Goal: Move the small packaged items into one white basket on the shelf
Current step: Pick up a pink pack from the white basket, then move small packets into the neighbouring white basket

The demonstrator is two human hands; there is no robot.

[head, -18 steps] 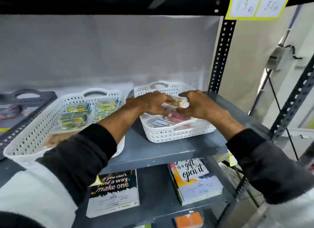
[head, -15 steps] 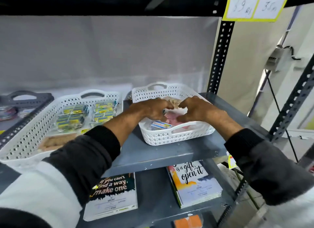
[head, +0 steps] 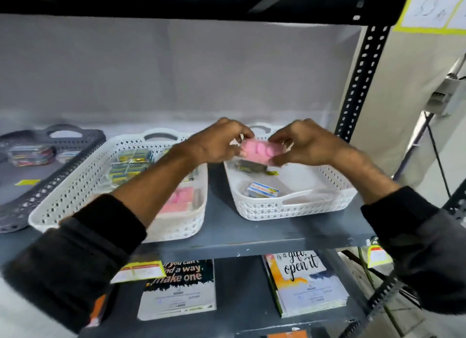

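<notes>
On the shelf, yellow-and-blue packets and a pink pack are held in the left white basket. A pink packet is pinched between the left hand and right hand — fingers closed on its ends — above the far part of the right white basket, where a small blue-and-white pack is left near the front.

Both arms reach forward, sleeves pushed back; left hand and right hand face each other, fingers pinched together.

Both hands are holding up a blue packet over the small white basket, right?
Not quite: the head view shows the packet is pink, not blue. The left hand and right hand do hold it over the small white basket.
</notes>
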